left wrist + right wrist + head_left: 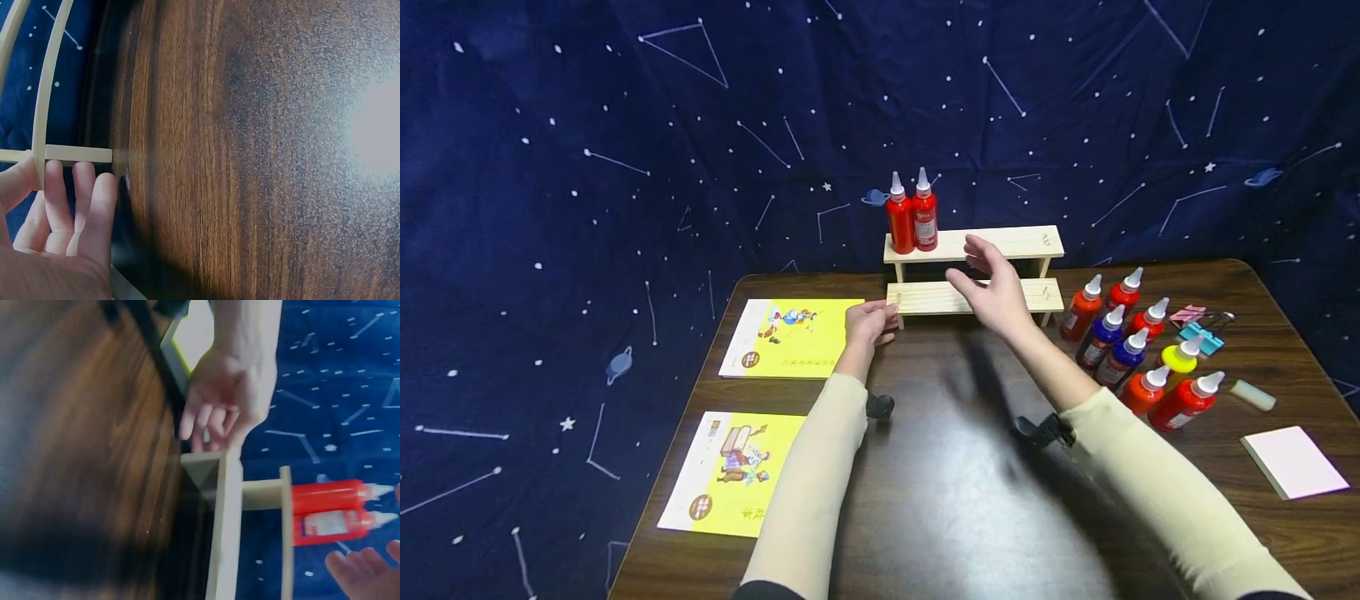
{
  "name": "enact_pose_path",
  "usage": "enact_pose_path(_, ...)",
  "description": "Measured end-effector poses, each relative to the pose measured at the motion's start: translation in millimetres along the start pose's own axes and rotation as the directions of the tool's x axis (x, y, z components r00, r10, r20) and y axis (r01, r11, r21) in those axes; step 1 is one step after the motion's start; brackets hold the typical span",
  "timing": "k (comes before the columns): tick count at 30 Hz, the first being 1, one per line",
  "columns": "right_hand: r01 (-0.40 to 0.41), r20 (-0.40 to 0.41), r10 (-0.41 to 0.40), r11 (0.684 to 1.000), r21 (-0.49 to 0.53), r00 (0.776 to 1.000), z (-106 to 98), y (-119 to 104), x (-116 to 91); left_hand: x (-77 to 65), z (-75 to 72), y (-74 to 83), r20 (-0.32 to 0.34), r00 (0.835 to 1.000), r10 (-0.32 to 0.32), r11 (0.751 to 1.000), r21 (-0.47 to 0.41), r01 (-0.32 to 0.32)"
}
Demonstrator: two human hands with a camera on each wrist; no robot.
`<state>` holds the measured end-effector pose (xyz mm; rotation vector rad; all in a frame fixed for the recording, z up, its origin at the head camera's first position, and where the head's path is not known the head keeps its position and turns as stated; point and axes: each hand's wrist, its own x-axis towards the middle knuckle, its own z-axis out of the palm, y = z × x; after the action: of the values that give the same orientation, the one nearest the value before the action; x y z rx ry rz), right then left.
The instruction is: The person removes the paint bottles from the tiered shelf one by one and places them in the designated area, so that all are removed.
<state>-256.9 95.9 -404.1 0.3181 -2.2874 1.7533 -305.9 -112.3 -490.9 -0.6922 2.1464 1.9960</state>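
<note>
A two-tier wooden shelf (1011, 243) stands at the back of the table. My left hand (867, 325) grips the left end of its lower board; in the left wrist view the thumb lies against the board (45, 106) and the fingertips touch the leg (78, 154). Two red paint bottles with white nozzle caps, one (900, 225) beside the other (927, 223), stand upright at the left of the top board. My right hand (996, 292) hovers in front of the shelf, fingers spread and holding nothing. Its fingertips (353, 565) show near the bottles in the right wrist view.
Several paint bottles, among them blue (1122, 360), yellow (1180, 357) and red (1183, 404), stand right of the shelf. Near them lie binder clips (1201, 340), a pale eraser-like block (1253, 395) and a notepad (1296, 462). Two yellow books (820, 342) (730, 475) lie at left.
</note>
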Motion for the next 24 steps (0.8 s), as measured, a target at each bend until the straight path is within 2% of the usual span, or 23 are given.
enact_pose_path(6, -0.053, 0.090, 0.057, 0.998, -0.046, 0.994, 21.5, 11.8, 59.2, 2.0, 3.0, -0.9, 0.008, 1.000, 0.027, 1.000, -0.004, -0.027)
enact_pose_path(11, -0.063, 0.099, 0.077, 0.989, -0.135, 0.992, 28.6, 9.4, 89.2, 4.6, 5.1, -2.9, -0.009, 0.999, 0.039, 0.999, -0.006, -0.039)
enact_pose_path(16, -0.101, 0.125, 0.115, 0.989, -0.112, 0.985, 35.4, 8.1, 102.8, 4.1, 5.4, -3.6, -0.002, 0.999, 0.044, 0.999, -0.010, -0.044)
enact_pose_path(20, -0.130, 0.053, 0.140, 0.980, -0.151, 0.989, 38.6, 11.1, 106.2, 2.1, 3.0, -3.2, 0.022, 0.999, 0.038, 0.999, -0.016, -0.037)
enact_pose_path(24, -0.132, 0.011, 0.136, 0.978, -0.162, 0.991, 39.1, 13.8, 102.1, 0.9, -1.3, -2.3, 0.016, 0.999, 0.029, 0.999, -0.014, -0.028)
